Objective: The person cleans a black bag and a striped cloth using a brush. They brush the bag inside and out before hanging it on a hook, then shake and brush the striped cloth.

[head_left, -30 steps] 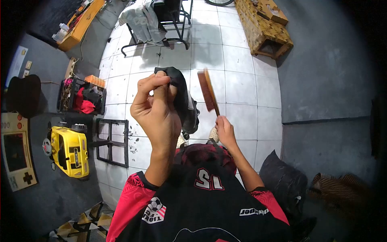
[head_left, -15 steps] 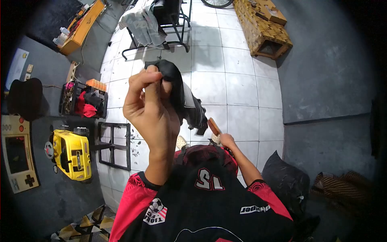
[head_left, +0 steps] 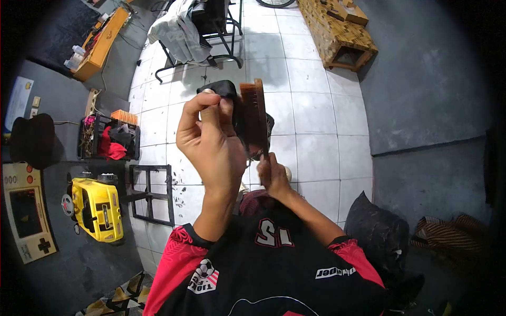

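Observation:
My left hand point(head_left: 213, 137) is raised in front of me, with fingertips pinched on the upper edge of a black cloth point(head_left: 225, 88). The cloth hangs down behind the hand, and much of it is hidden by the hand and the brush. In my right hand point(head_left: 275, 176) is a wooden brush point(head_left: 261, 110), gripped at its lower end. It stands nearly upright, its reddish-brown bristles facing left and overlapping the cloth in this view.
A black-framed chair point(head_left: 221, 37) draped with a pale cloth stands ahead on white tiles. Left are a black frame point(head_left: 169, 195), a crate point(head_left: 95, 139) with red and dark cloth, and a yellow toy car point(head_left: 97, 208). A black bag point(head_left: 374, 226) lies at right; a woven-patterned bench point(head_left: 337, 37) stands farther off.
My right hand has risen with the brush from low near my foot up beside the black cloth. My left hand has shifted slightly right, still pinching the cloth.

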### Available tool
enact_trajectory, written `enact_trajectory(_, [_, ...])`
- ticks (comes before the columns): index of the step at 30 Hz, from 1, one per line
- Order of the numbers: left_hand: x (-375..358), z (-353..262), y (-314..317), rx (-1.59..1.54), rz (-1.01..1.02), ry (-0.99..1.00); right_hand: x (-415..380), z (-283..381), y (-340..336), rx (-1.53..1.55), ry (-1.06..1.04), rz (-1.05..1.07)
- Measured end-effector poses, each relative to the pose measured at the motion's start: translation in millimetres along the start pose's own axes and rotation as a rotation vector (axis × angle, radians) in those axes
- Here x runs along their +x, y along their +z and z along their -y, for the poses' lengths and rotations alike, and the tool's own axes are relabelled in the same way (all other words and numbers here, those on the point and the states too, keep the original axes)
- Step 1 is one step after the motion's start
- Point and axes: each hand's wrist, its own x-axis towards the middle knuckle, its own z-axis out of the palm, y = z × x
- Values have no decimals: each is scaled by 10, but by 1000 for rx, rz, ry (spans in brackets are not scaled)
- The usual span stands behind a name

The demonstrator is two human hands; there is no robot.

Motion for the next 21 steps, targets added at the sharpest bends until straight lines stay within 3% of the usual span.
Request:
enact_trajectory(1, [36, -29, -25, -54, 27, 23, 50, -119, -6, -264, 159, 5])
enact_trajectory(4, [136, -171, 5, -60, -8, 31, -167, -1417, -5, -453, 598, 0])
enact_trajectory(5, [175, -170, -42, -76, 25, 51, -328, -1920, -82, -651, 482, 209])
enact_trajectory(6, [177, -177, -49, -66, 18, 57, -442, -2232, -118, -640, 588, 279])
enact_trajectory(8, [185, -196, -57, -43, 5, 71, -445, -2051, -222, -452, 859, 221])
enact_trajectory(11, [184, -131, -50, -69, -25, 54, -194, -1169, -236, -232, 532, -123])
enact_trajectory(14, [162, -67, -2, -60, -47, 28, 152, -9, -192, 160, 485, -143])
enact_trajectory(15, [152, -53, 18, -51, -54, 24, 171, 228, -169, 269, 328, -100])
enact_trajectory(16, [142, -42, 36, -51, -53, 29, 167, 328, -78, 280, 90, -94])
enact_trajectory(19, [110, -79, 74, -46, -58, 56, 207, 440, 25, 104, -156, -109])
enact_trajectory(21, [100, -195, 57, -112, 0, 62, 247, -15, 75, -133, 147, -10])
